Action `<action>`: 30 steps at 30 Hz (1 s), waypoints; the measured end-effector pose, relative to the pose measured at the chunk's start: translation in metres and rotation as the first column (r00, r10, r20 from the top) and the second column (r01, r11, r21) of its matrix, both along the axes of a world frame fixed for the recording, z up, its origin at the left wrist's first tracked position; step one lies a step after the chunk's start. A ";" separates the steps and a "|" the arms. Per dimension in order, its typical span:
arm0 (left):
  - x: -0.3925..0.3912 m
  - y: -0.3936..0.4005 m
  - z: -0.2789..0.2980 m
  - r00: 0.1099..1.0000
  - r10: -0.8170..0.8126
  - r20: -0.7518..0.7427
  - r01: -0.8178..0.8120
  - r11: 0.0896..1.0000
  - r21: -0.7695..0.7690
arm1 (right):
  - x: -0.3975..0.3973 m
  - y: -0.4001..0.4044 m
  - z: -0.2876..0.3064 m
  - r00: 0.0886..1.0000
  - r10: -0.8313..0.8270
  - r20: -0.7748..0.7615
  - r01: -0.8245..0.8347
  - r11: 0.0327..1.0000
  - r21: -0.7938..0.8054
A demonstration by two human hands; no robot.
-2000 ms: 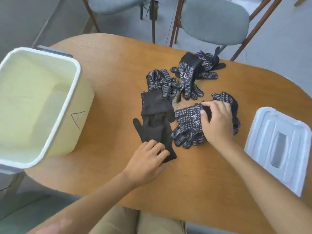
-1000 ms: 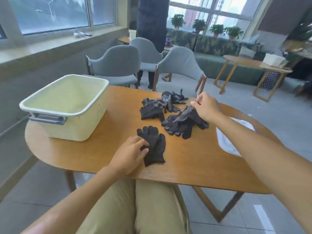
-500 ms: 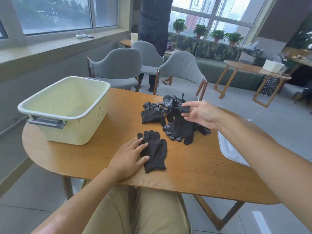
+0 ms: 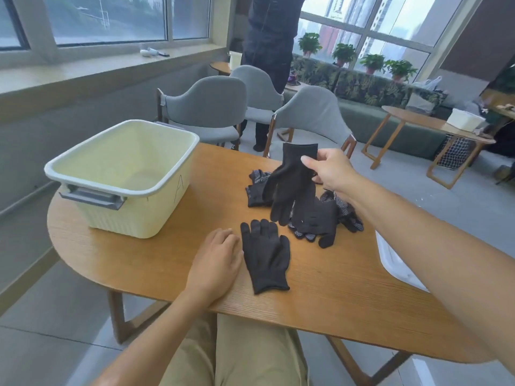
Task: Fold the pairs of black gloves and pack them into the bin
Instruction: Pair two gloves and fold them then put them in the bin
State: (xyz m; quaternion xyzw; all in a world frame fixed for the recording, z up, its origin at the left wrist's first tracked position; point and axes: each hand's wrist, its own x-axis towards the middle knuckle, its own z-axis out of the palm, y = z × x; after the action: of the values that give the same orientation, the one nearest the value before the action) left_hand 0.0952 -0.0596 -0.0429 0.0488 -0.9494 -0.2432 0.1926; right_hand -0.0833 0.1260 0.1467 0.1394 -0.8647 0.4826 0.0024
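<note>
A rounded wooden tabletop (image 4: 320, 296) fills the near part of the room, with a white lid (image 4: 395, 263) lying at its right edge. Behind it stand three grey chairs (image 4: 206, 107) on wooden legs. A person in dark clothes (image 4: 271, 37) stands by the far chair. Along the big windows runs a green patterned sofa (image 4: 370, 87), and potted plants (image 4: 373, 62) line the sill above it. To the right, a second wooden table (image 4: 418, 123) carries a white box (image 4: 464, 119).

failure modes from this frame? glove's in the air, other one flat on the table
1. The right hand only pinches the lifted glove at its cuff; it could slip onto the glove pile.
2. The flat glove lies beside the left hand, unpinned, and may shift during pairing.
</note>
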 end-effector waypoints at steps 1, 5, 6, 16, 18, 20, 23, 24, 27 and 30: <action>0.000 -0.001 0.000 0.999 0.043 -0.002 -0.043 0.999 0.008 | -0.005 -0.004 -0.002 1.000 0.011 -0.013 -0.011 1.000 -0.009; -0.001 -0.001 0.002 0.992 0.124 -0.007 -0.124 0.990 0.062 | -0.008 -0.019 -0.006 0.997 0.046 -0.057 -0.049 0.998 -0.040; 0.000 -0.001 0.002 0.992 0.124 -0.011 -0.123 0.990 0.062 | -0.005 -0.020 -0.008 0.996 0.063 -0.069 -0.065 0.997 -0.036; -0.008 -0.004 -0.004 0.993 0.116 -0.003 -0.116 0.992 0.054 | 0.105 0.033 -0.149 0.950 0.301 -0.081 -0.254 0.898 0.360; -0.008 -0.004 -0.004 0.994 0.108 -0.004 -0.108 0.993 0.037 | 0.108 0.036 -0.161 0.939 0.317 -0.133 -0.248 0.893 0.374; -0.008 -0.004 -0.005 0.994 0.106 -0.006 -0.106 0.994 0.031 | 0.106 0.035 -0.162 0.935 0.309 -0.174 -0.227 0.899 0.375; -0.006 -0.003 -0.003 0.994 0.111 0.001 -0.111 0.994 0.026 | 0.101 0.032 -0.150 0.922 0.309 -0.233 -0.208 0.904 0.374; -0.006 -0.002 -0.003 0.994 0.110 0.003 -0.110 0.994 0.023 | 0.098 0.030 -0.141 0.925 0.298 -0.236 -0.206 0.915 0.348; -0.005 -0.002 -0.001 0.994 0.109 0.006 -0.109 0.994 0.010 | 0.072 0.017 -0.103 0.953 0.188 -0.239 -0.136 0.967 0.218; -0.004 -0.001 -0.001 0.994 0.109 0.004 -0.109 0.994 0.006 | 0.032 -0.004 -0.061 0.967 0.052 -0.251 -0.038 0.997 0.062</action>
State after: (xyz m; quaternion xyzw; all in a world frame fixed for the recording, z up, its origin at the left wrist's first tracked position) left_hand 0.0916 -0.0605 -0.0438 0.1019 -0.9449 -0.2352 0.2036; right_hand -0.0517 0.1217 0.0861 0.2190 -0.8672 0.4364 0.0975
